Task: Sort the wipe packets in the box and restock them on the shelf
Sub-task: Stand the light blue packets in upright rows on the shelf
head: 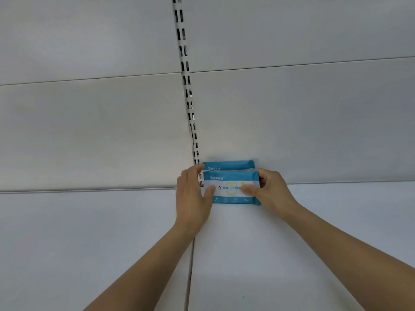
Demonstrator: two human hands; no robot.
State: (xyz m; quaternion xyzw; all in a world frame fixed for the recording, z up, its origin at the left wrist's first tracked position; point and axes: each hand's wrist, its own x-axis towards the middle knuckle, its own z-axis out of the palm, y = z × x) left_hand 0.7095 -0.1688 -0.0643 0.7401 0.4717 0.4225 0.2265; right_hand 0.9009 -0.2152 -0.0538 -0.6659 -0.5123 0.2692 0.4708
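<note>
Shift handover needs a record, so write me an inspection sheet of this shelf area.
Surface: white shelf, two panels meeting at a seam.
Job's things: front wipe packet, blue and white, stands at the shelf's back; rear wipe packet directly behind it, against the back panel. No box in view.
Clutter: nothing seen.
Hands: left hand grips the front packet's left end; right hand grips its right end, thumb on the face.
Cables: nothing seen.
Surroundings: slotted upright runs up the back panel, left of the packets.
</note>
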